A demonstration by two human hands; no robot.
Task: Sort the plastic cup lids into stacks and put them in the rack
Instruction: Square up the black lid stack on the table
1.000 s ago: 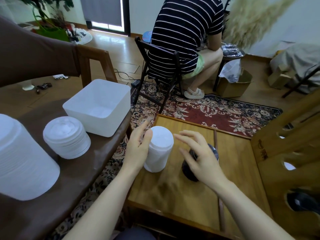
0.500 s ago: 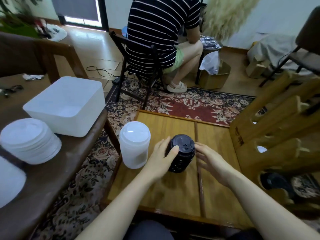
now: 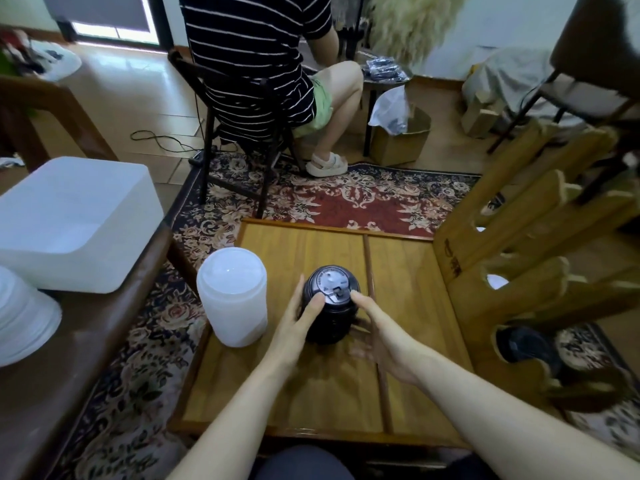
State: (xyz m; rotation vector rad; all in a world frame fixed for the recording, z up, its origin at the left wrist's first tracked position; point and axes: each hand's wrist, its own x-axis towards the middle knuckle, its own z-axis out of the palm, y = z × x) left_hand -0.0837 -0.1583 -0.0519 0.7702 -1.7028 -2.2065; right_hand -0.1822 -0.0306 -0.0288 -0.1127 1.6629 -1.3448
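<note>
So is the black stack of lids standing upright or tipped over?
Upright: the black stack stands on the wooden tray, top lid facing up, with both hands steadying its sides.

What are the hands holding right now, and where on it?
Both hands hold the black lid stack: left hand on its left side, thumb on top; right hand on its right side, a fingertip at the top rim.

one head-worn view (wide-angle) looks forward and down, close.
</note>
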